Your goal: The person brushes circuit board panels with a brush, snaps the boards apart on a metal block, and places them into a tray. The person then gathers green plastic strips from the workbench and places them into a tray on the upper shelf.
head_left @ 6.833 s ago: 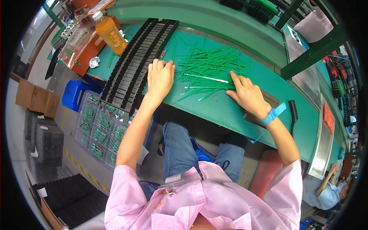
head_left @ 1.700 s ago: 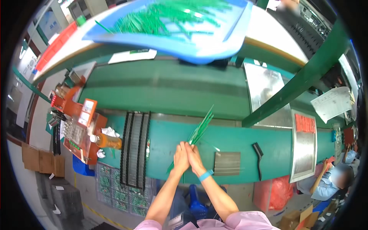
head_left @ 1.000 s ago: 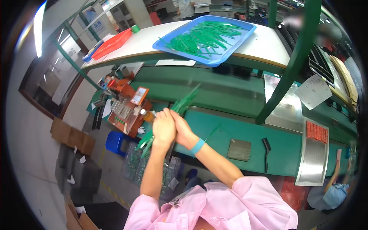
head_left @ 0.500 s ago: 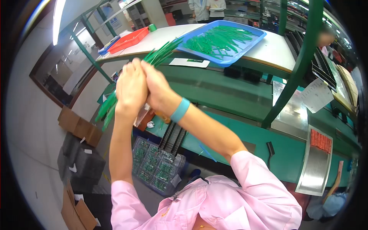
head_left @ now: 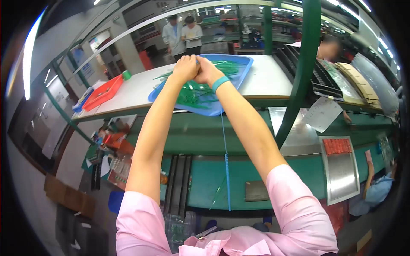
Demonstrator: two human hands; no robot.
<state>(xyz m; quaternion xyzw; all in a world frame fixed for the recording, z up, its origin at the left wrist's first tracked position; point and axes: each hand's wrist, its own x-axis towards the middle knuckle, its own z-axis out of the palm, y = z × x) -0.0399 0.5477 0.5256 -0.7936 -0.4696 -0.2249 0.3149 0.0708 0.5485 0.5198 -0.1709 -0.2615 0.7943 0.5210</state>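
My left hand (head_left: 186, 68) and my right hand (head_left: 207, 70) are pressed together, reaching out over the blue tray (head_left: 245, 76) on the white shelf. Both are closed around a bundle of thin green strips (head_left: 163, 76), whose ends stick out to the left. More loose green strips (head_left: 192, 96) lie in the tray below my hands. My fingers cover the middle of the bundle. A teal band (head_left: 220, 83) circles my right wrist, and a coiled blue cord (head_left: 226, 170) hangs down from near it.
A red tray (head_left: 104, 91) and a green roll (head_left: 127, 75) sit on the shelf at left. A green post (head_left: 304, 64) rises at right beside black racks (head_left: 318, 79). Below are a green bench (head_left: 209, 179) and a metal tray with red pieces (head_left: 339, 170). Two people stand at the back.
Both hands have moved right and forward with the green strips, from left of the blue tray to above it. The view has shifted too, and the coiled cord now shows.
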